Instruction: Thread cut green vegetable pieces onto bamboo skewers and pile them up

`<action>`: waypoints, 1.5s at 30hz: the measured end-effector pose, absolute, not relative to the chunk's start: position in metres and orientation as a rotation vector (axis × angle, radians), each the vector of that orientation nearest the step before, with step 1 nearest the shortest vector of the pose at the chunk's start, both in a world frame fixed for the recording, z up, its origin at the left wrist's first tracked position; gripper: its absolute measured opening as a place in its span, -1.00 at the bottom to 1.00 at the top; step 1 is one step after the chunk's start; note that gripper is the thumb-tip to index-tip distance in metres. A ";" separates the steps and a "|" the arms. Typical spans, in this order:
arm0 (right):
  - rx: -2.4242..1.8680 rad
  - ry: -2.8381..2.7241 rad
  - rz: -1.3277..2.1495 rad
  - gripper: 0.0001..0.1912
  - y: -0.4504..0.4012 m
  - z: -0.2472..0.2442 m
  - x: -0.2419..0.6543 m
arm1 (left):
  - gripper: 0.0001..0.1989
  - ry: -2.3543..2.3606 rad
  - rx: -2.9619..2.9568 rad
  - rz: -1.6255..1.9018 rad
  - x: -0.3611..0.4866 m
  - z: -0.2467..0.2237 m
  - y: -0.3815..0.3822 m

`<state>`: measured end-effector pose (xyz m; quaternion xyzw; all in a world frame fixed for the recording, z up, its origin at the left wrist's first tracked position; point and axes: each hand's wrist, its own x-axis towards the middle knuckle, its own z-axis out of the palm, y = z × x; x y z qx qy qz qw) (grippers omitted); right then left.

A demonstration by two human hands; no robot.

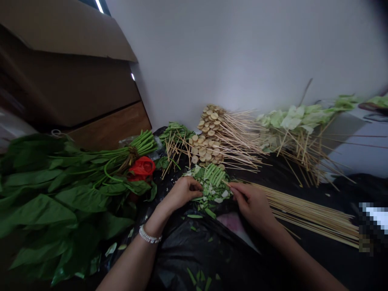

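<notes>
My right hand (250, 200) pinches a thin bamboo skewer (226, 183), its end pointing left toward the chopped greens. My left hand (183, 192) is over the left side of the pile of chopped green vegetable pieces (209, 192), fingers curled toward the thumb. Whatever lies between those fingertips is too small to make out. Just beyond both hands, short green stem pieces (216, 174) lie side by side in a row. A bundle of bare bamboo skewers (312, 212) stretches to the right, under and beyond my right wrist.
Skewered pale round slices (207, 149) are stacked at the back, with skewered leafy greens (303, 117) to their right. A tied bunch of leafy greens (60, 206) and a red plastic bag (142, 167) lie left. Black plastic (194, 250) covers the surface; a cardboard box (69, 76) stands behind.
</notes>
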<state>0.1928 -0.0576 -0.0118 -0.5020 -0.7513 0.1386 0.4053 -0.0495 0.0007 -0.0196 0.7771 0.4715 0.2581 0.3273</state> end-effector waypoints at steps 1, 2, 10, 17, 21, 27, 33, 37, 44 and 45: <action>-1.262 -1.895 0.353 -0.72 -0.058 -0.012 0.193 | -0.86 1.221 2.064 0.675 -0.048 -0.019 0.000; -1.259 -1.894 0.354 -0.73 -0.058 -0.012 0.193 | -0.87 1.205 2.093 0.673 -0.047 -0.018 -0.002; -1.277 -1.896 0.344 -0.73 -0.058 -0.010 0.192 | -0.86 1.188 1.908 0.782 -0.044 -0.010 -0.002; -1.264 -1.866 0.347 -0.74 -0.060 -0.009 0.190 | -0.74 1.108 1.168 1.102 -0.044 -0.003 0.001; -1.235 -1.894 0.369 -0.75 -0.061 -0.010 0.189 | -0.68 0.952 0.812 1.187 -0.046 0.000 0.002; -1.181 -1.941 0.358 -0.75 -0.061 -0.016 0.187 | -0.67 0.819 0.628 1.163 -0.048 0.004 0.002; -1.194 -1.947 0.377 -0.75 -0.061 -0.018 0.185 | -0.70 0.812 0.612 1.141 -0.046 0.004 0.000; -1.178 -1.958 0.379 -0.76 -0.062 -0.016 0.184 | -0.68 0.831 0.625 1.134 -0.046 0.004 0.000; -1.195 -1.965 0.371 -0.75 -0.062 -0.017 0.184 | -0.66 0.864 0.651 1.151 -0.046 0.002 0.002; -1.199 -1.966 0.373 -0.75 -0.062 -0.017 0.184 | -0.66 0.869 0.654 1.154 -0.046 0.002 0.002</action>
